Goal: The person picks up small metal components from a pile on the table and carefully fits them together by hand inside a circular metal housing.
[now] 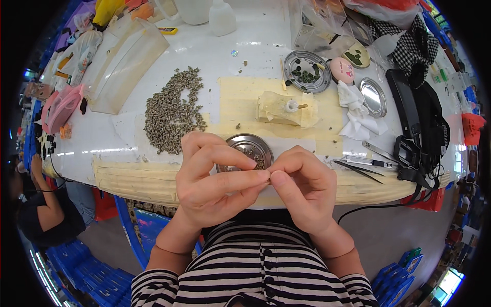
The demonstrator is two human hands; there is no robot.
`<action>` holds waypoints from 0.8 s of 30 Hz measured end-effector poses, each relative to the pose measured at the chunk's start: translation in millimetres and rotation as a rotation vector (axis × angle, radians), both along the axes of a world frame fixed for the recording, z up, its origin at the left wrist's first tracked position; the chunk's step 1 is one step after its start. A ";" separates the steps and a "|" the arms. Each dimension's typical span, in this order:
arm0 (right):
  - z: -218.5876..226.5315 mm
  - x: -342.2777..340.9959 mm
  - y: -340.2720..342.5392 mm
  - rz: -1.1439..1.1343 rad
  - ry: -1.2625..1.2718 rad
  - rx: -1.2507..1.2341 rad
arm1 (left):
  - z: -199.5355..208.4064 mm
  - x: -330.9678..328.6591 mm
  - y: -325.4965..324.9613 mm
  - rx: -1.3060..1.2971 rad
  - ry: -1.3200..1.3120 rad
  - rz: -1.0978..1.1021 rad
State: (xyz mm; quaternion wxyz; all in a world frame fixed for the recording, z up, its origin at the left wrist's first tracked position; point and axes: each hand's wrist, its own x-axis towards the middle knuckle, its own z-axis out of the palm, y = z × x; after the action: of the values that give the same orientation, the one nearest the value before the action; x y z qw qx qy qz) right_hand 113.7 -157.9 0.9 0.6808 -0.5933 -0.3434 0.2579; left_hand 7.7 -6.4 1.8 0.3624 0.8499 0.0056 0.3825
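My left hand (pixel 220 181) and my right hand (pixel 303 188) meet fingertip to fingertip near the table's front edge. Both are closed in a pinch, and whatever sits between the fingertips is too small to make out. Just beyond them, partly covered by my left fingers, stands a round metal dish (pixel 262 145) with small metal parts in it. A heap of small grey metal parts (pixel 173 115) lies on the table beyond my left hand. Farther off, a block wrapped in yellowish tape (pixel 279 111) carries a small white ring and a short stick.
Tweezers (pixel 358 171) and a utility knife (pixel 369 161) lie at the right, beside a black strap bundle (pixel 424 123). Back right are a metal dish of dark green pieces (pixel 308 71) and crumpled tissue (pixel 354 110). A clear plastic bin (pixel 120 71) stands back left. Another person (pixel 48 210) sits at left.
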 end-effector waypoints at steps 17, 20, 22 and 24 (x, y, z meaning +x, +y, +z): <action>-4.1 -3.3 2.1 0.034 -0.037 0.038 | 2.7 -9.8 -1.9 -0.058 0.065 -0.012; -2.9 -3.0 1.7 -0.008 -0.104 0.021 | 4.3 -10.0 -2.1 0.014 0.073 0.031; -3.1 -2.7 2.0 -0.061 -0.194 0.015 | 6.0 -9.5 -3.1 0.115 0.080 0.103; -3.0 -2.6 2.5 -0.127 -0.316 0.021 | 6.9 -8.6 -5.2 0.195 0.086 0.166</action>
State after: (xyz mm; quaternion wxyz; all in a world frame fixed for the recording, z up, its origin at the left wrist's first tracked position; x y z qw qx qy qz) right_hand 111.1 -155.5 -2.1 0.6393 -0.6399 -0.4108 0.1144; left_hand -0.9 -11.6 8.6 0.2444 0.8933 0.0542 0.3734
